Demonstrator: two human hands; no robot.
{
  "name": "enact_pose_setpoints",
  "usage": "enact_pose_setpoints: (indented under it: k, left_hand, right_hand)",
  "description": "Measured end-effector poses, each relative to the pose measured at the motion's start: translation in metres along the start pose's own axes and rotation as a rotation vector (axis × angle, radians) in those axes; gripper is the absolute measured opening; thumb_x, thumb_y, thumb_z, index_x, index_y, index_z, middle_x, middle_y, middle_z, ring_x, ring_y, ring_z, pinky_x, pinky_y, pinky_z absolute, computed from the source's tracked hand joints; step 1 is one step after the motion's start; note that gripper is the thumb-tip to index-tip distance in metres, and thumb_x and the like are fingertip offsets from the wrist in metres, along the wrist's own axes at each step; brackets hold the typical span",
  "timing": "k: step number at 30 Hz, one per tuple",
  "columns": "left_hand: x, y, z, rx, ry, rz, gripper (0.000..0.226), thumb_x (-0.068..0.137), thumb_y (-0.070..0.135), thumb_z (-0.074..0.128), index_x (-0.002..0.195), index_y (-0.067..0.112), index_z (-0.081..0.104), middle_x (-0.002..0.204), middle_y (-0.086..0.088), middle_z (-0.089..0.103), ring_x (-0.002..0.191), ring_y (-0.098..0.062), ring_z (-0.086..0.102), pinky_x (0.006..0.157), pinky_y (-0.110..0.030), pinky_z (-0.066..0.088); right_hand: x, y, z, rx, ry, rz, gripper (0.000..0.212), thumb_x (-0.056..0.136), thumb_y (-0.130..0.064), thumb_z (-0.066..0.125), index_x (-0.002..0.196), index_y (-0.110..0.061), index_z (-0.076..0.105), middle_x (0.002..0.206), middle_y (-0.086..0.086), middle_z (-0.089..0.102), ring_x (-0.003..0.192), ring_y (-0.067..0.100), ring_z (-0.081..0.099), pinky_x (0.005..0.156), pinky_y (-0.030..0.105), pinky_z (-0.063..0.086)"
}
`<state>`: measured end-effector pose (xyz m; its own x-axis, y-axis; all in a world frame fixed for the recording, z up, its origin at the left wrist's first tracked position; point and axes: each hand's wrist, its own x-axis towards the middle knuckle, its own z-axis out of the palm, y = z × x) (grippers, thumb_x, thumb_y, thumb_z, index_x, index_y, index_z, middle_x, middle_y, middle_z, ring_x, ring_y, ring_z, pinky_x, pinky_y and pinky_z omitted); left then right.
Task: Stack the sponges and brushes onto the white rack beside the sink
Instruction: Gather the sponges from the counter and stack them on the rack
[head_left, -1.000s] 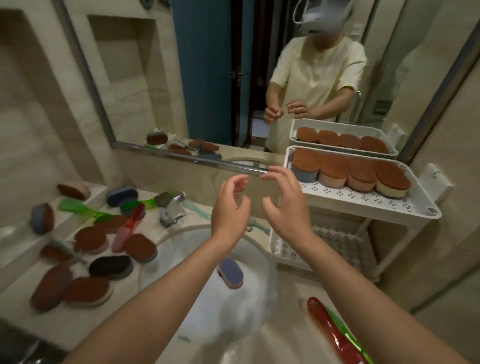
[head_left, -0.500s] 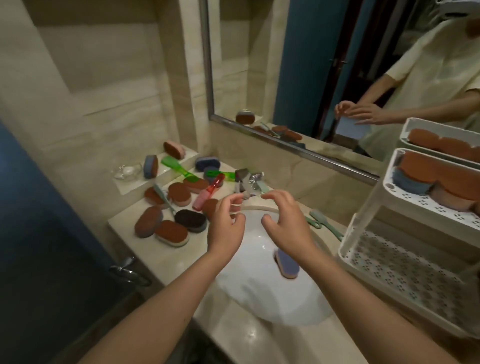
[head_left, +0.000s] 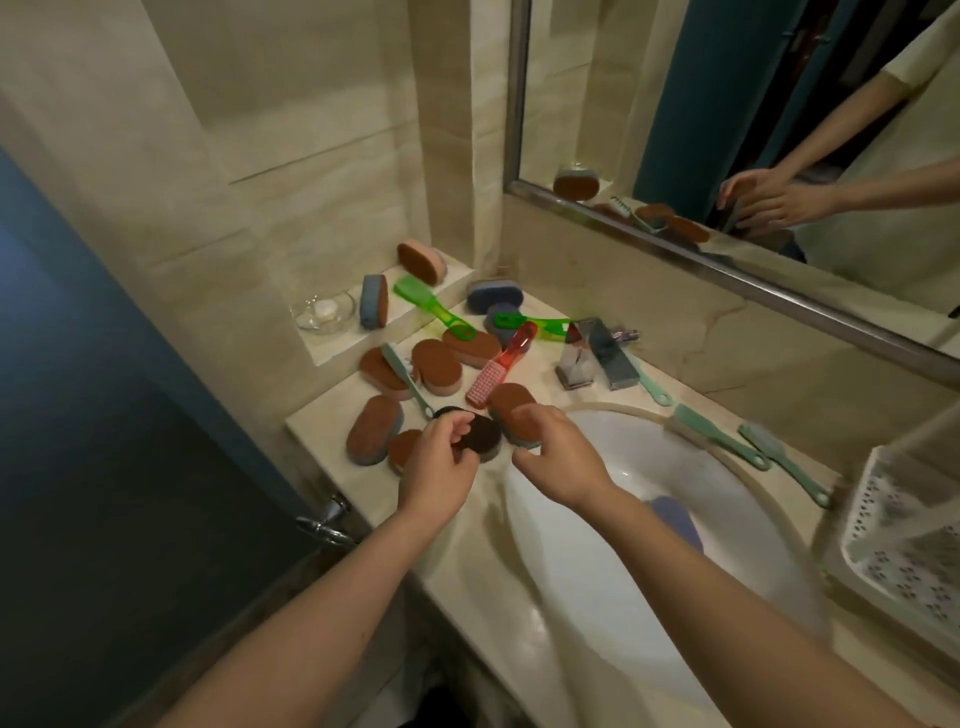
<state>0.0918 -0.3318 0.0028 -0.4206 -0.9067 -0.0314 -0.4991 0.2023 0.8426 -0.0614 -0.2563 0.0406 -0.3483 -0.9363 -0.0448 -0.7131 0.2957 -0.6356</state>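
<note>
Several brown-topped sponges and a red brush lie on the counter left of the sink. My left hand curls its fingers and thumb around a black sponge that rests on the counter. Fingers spread, my right hand hovers over a brown sponge at the basin's edge and holds nothing. Inside the basin lies a blue sponge, partly behind my right forearm. Only a lower corner of the white rack shows at the right edge.
Two green brushes lie near the raised ledge, with teal brushes behind the basin. The chrome faucet stands at the back of the sink. A glass dish sits on the ledge. A mirror covers the wall.
My view swung left and down, away from the rack. Both hands moved from above the basin to the sponges on the counter, and my left hand closed on the black sponge.
</note>
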Motion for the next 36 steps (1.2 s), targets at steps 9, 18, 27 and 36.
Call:
enact_pose_setpoints:
  k: [9,18,27,36]
  left_hand:
    - [0.044,-0.062,-0.039,0.476,-0.226,0.146,0.05,0.077,0.025,0.067,0.125,0.028,0.054,0.125,0.007,0.056,0.12,-0.013,0.047,0.099,-0.031,0.043]
    - [0.066,-0.085,-0.046,0.662,-0.404,0.262,0.068,0.073,0.049,0.07,0.133,0.029,0.044,0.13,0.004,0.044,0.126,-0.016,0.036,0.103,-0.033,0.038]
    - [0.068,-0.078,-0.042,0.778,-0.438,0.199,0.068,0.06,0.06,0.074,0.114,0.028,0.048,0.116,0.002,0.04,0.111,-0.019,0.039,0.089,-0.034,0.04]
    - [0.059,-0.058,-0.029,0.419,-0.308,0.072,0.055,0.081,0.055,0.062,0.114,0.025,0.029,0.113,0.0,0.06,0.1,-0.025,0.063,0.068,-0.03,0.042]
  right_hand:
    - [0.057,-0.012,0.065,-0.021,-0.086,0.062,0.043,0.077,-0.018,0.067,0.118,-0.021,0.057,0.112,0.002,0.062,0.103,0.022,0.059,0.083,0.039,0.053]
    - [0.073,-0.009,0.098,-0.196,-0.114,0.148,0.047,0.081,-0.015,0.061,0.127,-0.022,0.052,0.122,0.003,0.058,0.112,0.025,0.052,0.081,0.042,0.053]
    - [0.068,-0.013,0.107,-0.185,-0.097,0.228,0.061,0.087,-0.034,0.055,0.144,-0.024,0.035,0.13,0.005,0.05,0.115,0.022,0.049,0.079,0.031,0.049]
    - [0.071,-0.026,0.069,0.545,0.029,0.559,0.033,0.099,-0.02,0.023,0.096,-0.01,0.054,0.096,0.013,0.058,0.08,0.026,0.057,0.056,0.037,0.049]
